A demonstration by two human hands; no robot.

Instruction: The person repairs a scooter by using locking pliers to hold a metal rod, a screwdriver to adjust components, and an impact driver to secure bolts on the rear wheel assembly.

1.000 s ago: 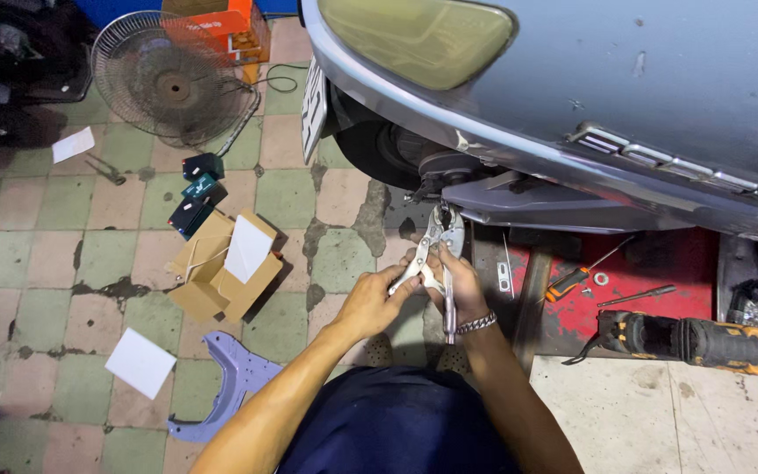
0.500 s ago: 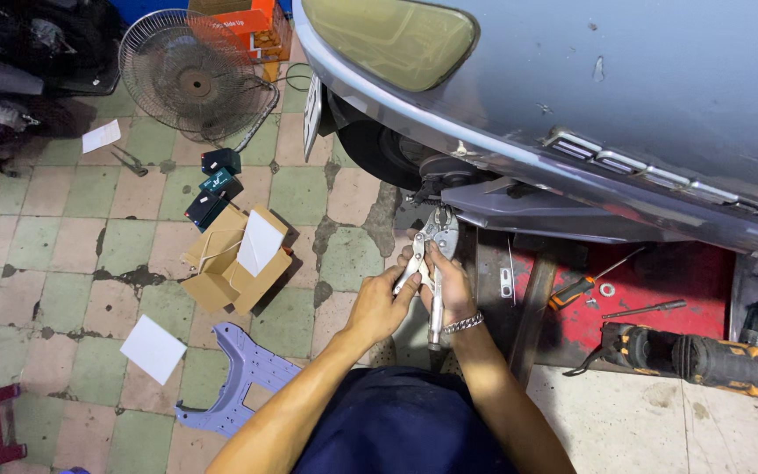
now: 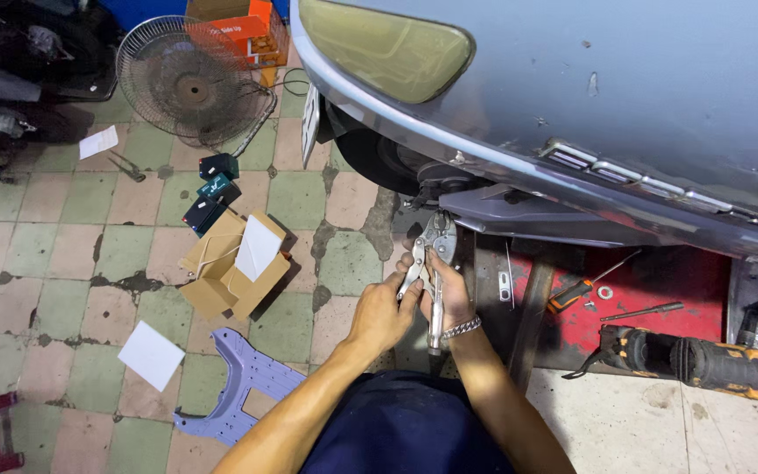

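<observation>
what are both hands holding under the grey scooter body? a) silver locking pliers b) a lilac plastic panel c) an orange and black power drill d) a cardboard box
a: the left hand and right hand both grip the silver locking pliers, raised toward the grey scooter body; the orange and black power drill, lilac plastic panel and cardboard box lie untouched on the floor.

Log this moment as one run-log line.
left hand: on locking pliers | right hand: grips pliers handle | pliers' head at scooter underside | floor: drill, cardboard box
</observation>
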